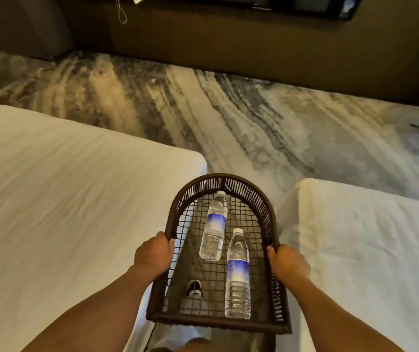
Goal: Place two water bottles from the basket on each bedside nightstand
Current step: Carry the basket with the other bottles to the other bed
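Both hands grip a wicker basket's (225, 179) side rims: left hand (154, 252), right hand (287, 264). Two water bottles (214, 226) lie inside, caps pointing away; the nearer one (238, 275) lies closest to the right hand.

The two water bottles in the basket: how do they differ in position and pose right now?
The far bottle lies nearer the basket's curved end, left of centre, its cap tipped slightly right. The near bottle lies closer to the person, toward the right side, pointing almost straight ahead. The far bottle's base overlaps the near bottle's cap level, side by side there. Both lie flat on the mesh, capped, clear, with blue labels.
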